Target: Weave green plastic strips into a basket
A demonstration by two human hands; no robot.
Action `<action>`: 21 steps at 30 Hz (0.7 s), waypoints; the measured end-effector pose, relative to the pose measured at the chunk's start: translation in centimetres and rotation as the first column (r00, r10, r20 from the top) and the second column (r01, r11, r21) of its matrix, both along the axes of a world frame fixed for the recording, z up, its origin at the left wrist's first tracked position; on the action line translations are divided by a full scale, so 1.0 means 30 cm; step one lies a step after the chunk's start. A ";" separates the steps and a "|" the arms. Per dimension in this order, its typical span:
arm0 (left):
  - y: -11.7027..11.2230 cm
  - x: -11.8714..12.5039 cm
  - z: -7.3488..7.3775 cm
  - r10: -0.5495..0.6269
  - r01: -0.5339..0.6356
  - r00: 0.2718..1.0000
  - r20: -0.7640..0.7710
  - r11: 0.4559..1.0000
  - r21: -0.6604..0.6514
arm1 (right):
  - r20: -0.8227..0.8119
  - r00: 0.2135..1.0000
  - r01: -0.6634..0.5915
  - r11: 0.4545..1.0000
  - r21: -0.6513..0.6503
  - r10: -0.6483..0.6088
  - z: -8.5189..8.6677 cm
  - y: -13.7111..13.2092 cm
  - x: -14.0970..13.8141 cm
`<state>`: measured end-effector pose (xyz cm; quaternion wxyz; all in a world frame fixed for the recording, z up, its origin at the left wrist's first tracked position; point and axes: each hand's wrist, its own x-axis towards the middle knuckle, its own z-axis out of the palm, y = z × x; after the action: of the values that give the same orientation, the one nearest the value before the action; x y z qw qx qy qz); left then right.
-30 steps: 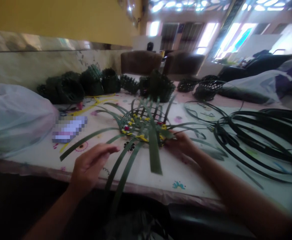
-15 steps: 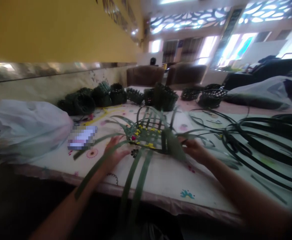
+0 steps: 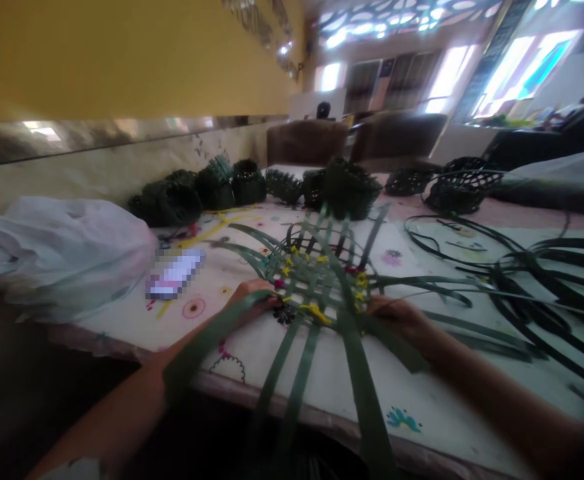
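A half-woven basket base point(image 3: 317, 280) of flat green strips lies on the table in front of me. Yellow ties and a few dark pink ones mark its edges, and loose strip ends spread out on every side. My left hand point(image 3: 256, 295) is closed at the near left edge of the weave, a wide green strip point(image 3: 212, 337) running back over its wrist. At the right edge, my right hand point(image 3: 399, 319) has its fingers closed on the weave, partly covered by strips. Two strips point(image 3: 295, 373) and a wider one point(image 3: 365, 393) hang toward me over the table edge.
Several dark green woven baskets point(image 3: 345, 190) line the back of the table. White plastic bags lie at the left point(image 3: 67, 247) and far right point(image 3: 567, 177). A blurred-out phone-like object point(image 3: 177, 275) is left of my hand. Coiled green strips point(image 3: 537, 293) spread at the right.
My left hand has gone from open, fingers spread, to closed at the weave's edge. My right hand has closed in on the right edge. A wide strip now hangs toward me. The view has shifted left.
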<state>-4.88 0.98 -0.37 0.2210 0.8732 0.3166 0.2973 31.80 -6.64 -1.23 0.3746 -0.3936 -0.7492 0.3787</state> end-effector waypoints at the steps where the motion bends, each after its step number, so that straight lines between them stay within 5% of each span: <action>1: 0.000 0.001 0.001 0.006 -0.006 1.000 0.003 1.000 0.018 | 0.003 1.000 -0.009 1.000 0.008 0.009 -0.006 0.005 0.004; 6: -0.001 0.008 0.036 -0.123 0.124 0.992 -0.018 0.989 0.082 | 0.036 0.999 -0.029 0.999 -0.038 0.030 -0.006 0.005 0.008; 13: 0.041 0.000 0.040 -0.125 0.133 0.988 -0.090 0.988 0.081 | -0.020 1.000 -0.012 0.999 -0.035 0.011 0.024 -0.010 -0.014; 17: 0.098 -0.039 0.147 -0.302 0.303 0.938 -0.172 0.953 -0.020 | -0.035 0.999 -0.013 1.000 -0.014 0.013 0.042 -0.012 -0.024; 21: 0.166 0.016 0.271 -0.146 0.190 0.957 -0.252 0.969 0.160 | 0.017 0.999 -0.029 1.000 0.006 0.029 0.060 -0.011 -0.030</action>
<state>-4.39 5.97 7.77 0.1250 0.9429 0.2368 0.1980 30.90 -6.96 0.57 0.3637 -0.3847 -0.7593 0.3784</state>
